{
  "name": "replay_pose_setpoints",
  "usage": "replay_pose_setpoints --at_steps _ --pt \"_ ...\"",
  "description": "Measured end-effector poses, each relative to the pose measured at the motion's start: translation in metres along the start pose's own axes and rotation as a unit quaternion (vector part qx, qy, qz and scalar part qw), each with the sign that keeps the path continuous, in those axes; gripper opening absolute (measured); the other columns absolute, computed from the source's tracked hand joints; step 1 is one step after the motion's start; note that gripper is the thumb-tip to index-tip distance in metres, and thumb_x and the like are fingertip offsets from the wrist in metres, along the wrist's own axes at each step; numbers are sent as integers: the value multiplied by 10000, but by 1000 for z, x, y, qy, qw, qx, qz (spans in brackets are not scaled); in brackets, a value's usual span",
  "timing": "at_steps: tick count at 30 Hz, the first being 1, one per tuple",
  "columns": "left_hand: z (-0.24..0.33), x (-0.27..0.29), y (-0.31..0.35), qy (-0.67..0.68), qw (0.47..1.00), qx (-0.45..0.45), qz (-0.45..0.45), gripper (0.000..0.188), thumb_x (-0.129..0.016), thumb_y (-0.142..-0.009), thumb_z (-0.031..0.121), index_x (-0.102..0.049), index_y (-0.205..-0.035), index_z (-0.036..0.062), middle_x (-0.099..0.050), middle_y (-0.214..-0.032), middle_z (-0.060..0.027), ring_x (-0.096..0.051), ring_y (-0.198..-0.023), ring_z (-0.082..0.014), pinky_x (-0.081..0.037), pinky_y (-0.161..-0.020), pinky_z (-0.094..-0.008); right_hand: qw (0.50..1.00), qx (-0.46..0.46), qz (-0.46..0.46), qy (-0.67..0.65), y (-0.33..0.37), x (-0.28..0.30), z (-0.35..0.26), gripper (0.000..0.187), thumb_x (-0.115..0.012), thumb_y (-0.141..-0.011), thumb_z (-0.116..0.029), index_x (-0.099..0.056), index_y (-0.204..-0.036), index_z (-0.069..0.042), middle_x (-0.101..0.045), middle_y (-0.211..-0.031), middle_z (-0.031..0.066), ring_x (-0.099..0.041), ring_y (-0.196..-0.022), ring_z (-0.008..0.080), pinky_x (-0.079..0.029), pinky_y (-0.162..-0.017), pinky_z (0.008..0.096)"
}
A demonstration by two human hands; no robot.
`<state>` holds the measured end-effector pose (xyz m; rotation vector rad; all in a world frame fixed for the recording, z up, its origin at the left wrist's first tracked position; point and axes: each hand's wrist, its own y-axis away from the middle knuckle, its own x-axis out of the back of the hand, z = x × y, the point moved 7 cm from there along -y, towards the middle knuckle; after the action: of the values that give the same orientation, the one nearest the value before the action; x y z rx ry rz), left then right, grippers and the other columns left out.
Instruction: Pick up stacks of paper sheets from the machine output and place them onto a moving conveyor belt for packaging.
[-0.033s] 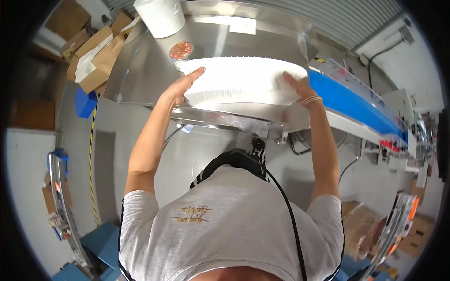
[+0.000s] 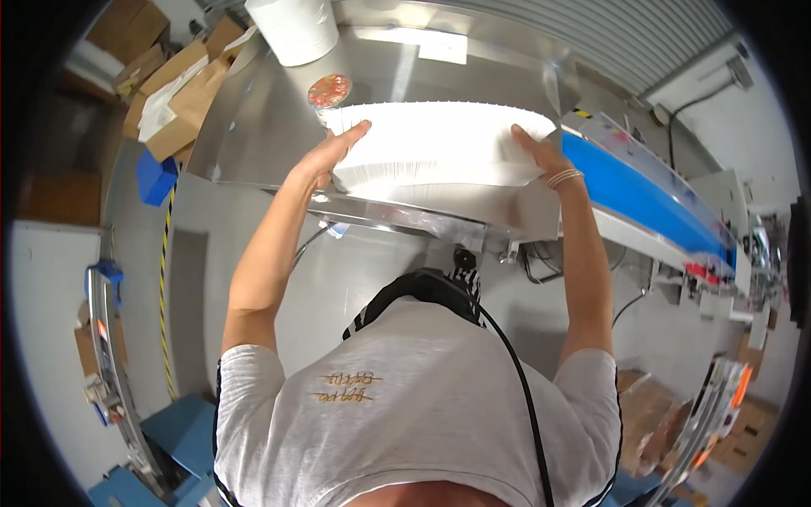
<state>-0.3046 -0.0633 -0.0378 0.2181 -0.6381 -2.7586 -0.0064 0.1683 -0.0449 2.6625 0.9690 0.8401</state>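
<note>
The long white stack, seemingly many thin pieces nested together, stretches along the near edge of the steel tabletop, toward its right end; whether it rests there or is held just above cannot be told. Both hands are clasped on it: the left grip wraps the left end with its thumb over the upper face, and the right grip does the same at the right end, most of its fingers hidden. A round red-patterned lid sits just behind the left end, and a white cylinder stands at the tabletop's far left corner. The fine ridges along the near side suggest thin, light pieces, soft one by one but fairly stiff as a bundle; the whole would probably weigh little to moderate. Such smooth layers may slip over one another, and the thin rims look easy to crease or dent. The two ends are the best places to hold, thumbs above and fingers below, with even inward pressure so that the middle neither sags nor fans apart; one end alone, or only the topmost pieces, would likely let the layers slide.
</note>
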Motion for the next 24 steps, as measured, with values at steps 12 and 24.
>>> replay_pose_setpoints --at_steps 12,24 --pt "6 24 19 -410 833 189 321 1056 -582 -752 681 -236 -1403 -74 -360 -1400 -258 -312 -1347 -290 -250 -1090 -371 969 114 -202 87 -76 19 -85 981 -628 -735 -669 -451 -1260 139 -509 -1267 260 -474 -1197 317 -304 -1054 345" --pt "-18 -147 48 168 979 104 48 571 -680 -828 425 -549 -1131 -42 -618 -985 -106 -606 -880 -148 -522 -798 -274 961 176 -125 176 -146 56 -105 1034 -643 -696 -691 -414 -1301 117 -503 -1290 262 -447 -1267 305 -348 -1035 342"
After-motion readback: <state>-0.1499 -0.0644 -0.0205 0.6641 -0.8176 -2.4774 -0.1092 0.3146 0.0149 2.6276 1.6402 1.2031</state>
